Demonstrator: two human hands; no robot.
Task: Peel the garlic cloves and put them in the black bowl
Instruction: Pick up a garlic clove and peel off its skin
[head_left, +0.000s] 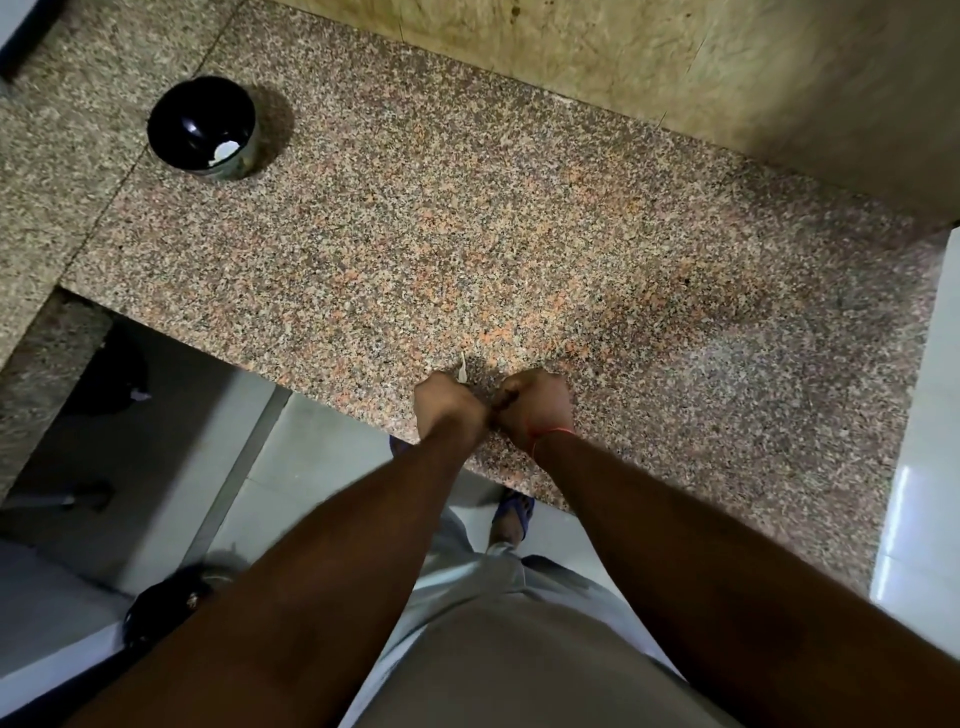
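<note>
A: Far left, on the granite counter (467, 218): black bowl (201, 124), upright, well apart from both hands. 1 pale peeled clove (226, 150) inside, against the near wall, with a smaller pale scrap just beside it.

B: Below the counter edge on that side?

A: Dark recess, contents too dim to name. Lower down, pale floor tiles (311, 467) and a dark object at the frame's lower left, blurred.

B: Moving right, to the hands?

A: Left hand (449, 408) over the counter's near edge, fingers curled under, seen from the back. Thin pale sliver of garlic skin (462, 368) sticking up past the knuckles. Pinched on the sliver or merely in front of it: cannot tell, fingertips hidden.

B: And the other?

A: Right hand (535, 408) just beside the left, wrists touching or nearly so. Fingers curled tight as well. Red thread (545, 434) round the wrist. Contents of the fist hidden; no clove visible between the 2 hands, so grip there cannot be told either.

B: Further right?

A: Bare speckled counter running to a white tiled edge (930, 415). Beige wall (623, 67) behind. Beneath the arms: grey shorts (498, 613), 1 blue sandal (514, 512) on the floor.
</note>
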